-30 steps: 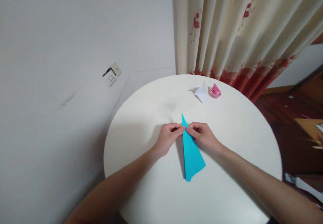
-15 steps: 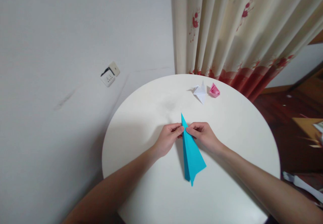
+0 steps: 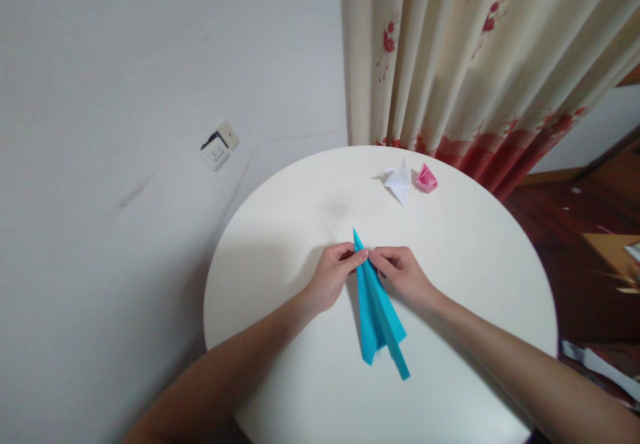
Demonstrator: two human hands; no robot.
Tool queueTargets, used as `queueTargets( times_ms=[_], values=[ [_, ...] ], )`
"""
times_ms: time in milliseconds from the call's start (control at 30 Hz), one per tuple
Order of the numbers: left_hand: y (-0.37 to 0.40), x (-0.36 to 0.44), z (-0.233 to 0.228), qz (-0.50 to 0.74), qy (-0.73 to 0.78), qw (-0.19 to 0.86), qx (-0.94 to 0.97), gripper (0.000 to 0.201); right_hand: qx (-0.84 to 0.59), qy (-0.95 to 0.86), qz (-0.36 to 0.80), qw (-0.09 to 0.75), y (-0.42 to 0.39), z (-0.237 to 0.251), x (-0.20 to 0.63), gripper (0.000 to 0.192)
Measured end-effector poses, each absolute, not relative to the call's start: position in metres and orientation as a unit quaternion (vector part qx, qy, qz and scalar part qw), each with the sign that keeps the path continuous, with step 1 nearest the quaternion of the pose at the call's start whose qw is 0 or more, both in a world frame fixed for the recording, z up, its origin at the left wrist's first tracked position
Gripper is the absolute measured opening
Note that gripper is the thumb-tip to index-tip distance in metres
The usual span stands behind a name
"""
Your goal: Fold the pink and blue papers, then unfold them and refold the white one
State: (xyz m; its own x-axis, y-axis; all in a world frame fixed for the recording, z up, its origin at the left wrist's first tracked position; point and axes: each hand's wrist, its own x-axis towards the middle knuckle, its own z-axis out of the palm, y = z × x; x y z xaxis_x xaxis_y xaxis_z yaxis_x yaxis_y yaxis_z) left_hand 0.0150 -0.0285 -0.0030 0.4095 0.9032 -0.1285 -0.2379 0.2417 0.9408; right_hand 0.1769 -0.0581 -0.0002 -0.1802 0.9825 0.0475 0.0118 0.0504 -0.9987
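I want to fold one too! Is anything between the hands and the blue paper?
Nothing visible. The left hand and right hand both pinch the pointed blue folded paper directly near its tip. The white paper figure and pink paper figure lie apart, farther back.

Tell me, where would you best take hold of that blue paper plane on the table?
Probably near the narrow nose, where both hands pinch it now: left hand from the left, right hand from the right. The plane tapers to a point there, with its layers closing on the middle fold, so fingers can close on it. The wide tail flaps spread loose.
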Motion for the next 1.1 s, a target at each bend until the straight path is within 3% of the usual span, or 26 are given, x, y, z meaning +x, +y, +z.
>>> queueTargets(
  times_ms=[233, 667, 900, 1100],
  values=[
    [-0.03, 0.016, -0.001, 0.433, 0.377, 0.69, 0.441, 0.024, -0.448, -0.586, 0.54, 0.405, -0.061, -0.003, 0.178, 0.041],
    [-0.028, 0.013, 0.012, 0.485, 0.401, 0.642, 0.438, 0.028, -0.408, -0.567, 0.61, 0.375, -0.064, 0.004, 0.178, 0.044],
    [-0.03, 0.012, 0.006, 0.404, 0.358, 0.703, 0.463, 0.03, -0.403, -0.552, 0.605, 0.41, -0.063, 0.002, 0.178, 0.045],
    [-0.03, 0.009, 0.009, 0.433, 0.382, 0.667, 0.47, 0.026, -0.402, -0.56, 0.613, 0.386, -0.063, 0.003, 0.179, 0.045]
  ],
)
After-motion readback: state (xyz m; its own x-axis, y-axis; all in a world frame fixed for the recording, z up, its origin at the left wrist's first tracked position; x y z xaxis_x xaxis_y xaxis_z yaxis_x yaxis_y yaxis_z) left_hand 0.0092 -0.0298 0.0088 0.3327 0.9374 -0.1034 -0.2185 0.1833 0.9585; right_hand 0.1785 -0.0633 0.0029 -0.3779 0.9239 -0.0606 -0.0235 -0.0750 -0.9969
